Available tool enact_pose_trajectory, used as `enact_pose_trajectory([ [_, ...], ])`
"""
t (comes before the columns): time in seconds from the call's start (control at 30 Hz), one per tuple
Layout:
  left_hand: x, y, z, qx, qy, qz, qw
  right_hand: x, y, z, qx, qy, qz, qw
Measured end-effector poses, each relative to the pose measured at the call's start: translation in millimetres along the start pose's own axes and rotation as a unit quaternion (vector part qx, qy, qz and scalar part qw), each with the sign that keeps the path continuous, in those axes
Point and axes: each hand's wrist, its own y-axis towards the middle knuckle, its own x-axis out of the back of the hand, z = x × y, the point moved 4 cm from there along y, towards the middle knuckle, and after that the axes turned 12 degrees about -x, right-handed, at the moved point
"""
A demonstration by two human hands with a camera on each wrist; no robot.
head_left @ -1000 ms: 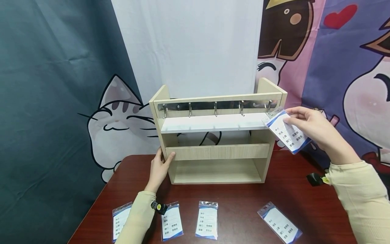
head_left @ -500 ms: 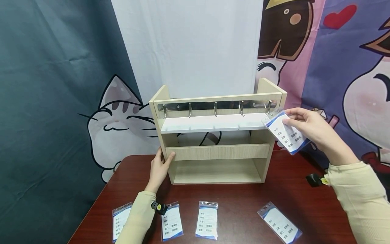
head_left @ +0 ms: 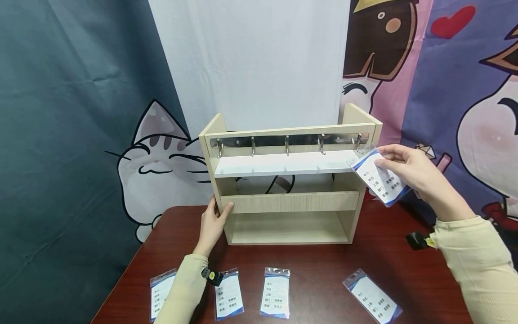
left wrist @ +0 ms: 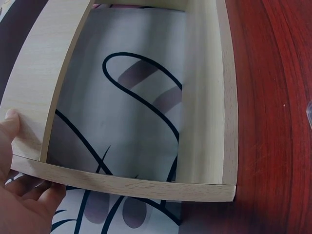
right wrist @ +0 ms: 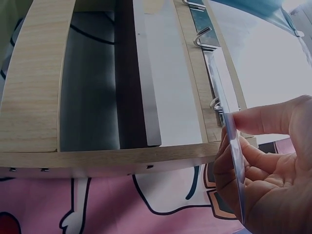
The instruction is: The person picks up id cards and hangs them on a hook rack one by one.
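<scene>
A light wooden shelf rack (head_left: pixel 289 202) stands on the table, with a metal strip of several hooks (head_left: pixel 287 145) across its top. My left hand (head_left: pixel 211 227) grips the rack's left side panel; in the left wrist view the thumb rests on the front slat (left wrist: pixel 36 73) and the fingers curl around the outside. With thumb and fingers, my right hand (head_left: pixel 410 168) pinches a blue-and-white ID badge (head_left: pixel 380 177) in a clear sleeve. It is held tilted, its top end overlapping the rack's right side just below the rightmost hook (head_left: pixel 358 141). The right wrist view shows the badge (right wrist: pixel 234 146) edge-on.
Several more badges lie on the dark red table (head_left: pixel 315 270) before the rack: one at far left (head_left: pixel 161 292) partly under the left forearm, two near the middle (head_left: pixel 228 294) (head_left: pixel 274 292), one slanted at right (head_left: pixel 372 297). A printed curtain (head_left: pixel 259 63) hangs behind.
Almost nothing differs. The right hand and its badge have shifted very slightly down and left; the left hand stays on the rack's side.
</scene>
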Motion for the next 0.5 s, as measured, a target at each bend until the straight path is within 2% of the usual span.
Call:
enact_pose_trajectory([
  [0.5, 0.2, 0.3, -1.3, -0.004, 0.000, -0.005, 1.0000, 0.1, 0.8, -3.9, 0.014, -0.008, -0.023, 1.000],
])
